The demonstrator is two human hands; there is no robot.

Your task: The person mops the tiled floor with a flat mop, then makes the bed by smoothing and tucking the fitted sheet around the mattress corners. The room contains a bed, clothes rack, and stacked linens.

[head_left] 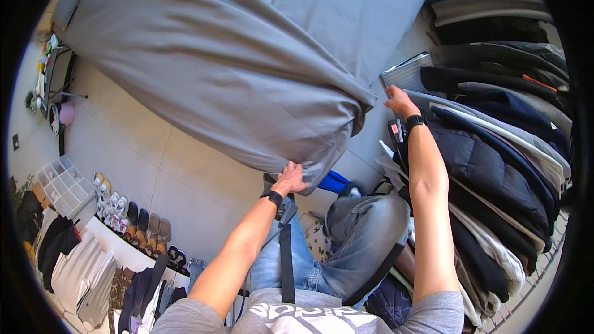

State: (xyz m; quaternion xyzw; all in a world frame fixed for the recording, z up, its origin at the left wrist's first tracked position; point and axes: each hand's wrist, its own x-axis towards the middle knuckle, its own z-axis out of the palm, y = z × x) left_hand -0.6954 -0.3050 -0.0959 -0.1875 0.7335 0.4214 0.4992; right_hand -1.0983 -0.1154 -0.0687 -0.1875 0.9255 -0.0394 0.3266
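Observation:
A large grey bedsheet covers what looks like a mattress in front of me. Its folds run together at a bunched corner on the right. My left hand lies on the sheet's near edge with its fingers stretched out. Off to the right of the corner, my right hand is held out with loosely bent fingers and no visible object in it. It is close to the hanging clothes and just below a flat clear-topped case. Each wrist wears a black band.
A dense row of hanging clothes crowds my right side. Several pairs of shoes line a white ledge at the lower left, beside a divided clear tray and more clothes. Pale floor tiles lie left of the bed.

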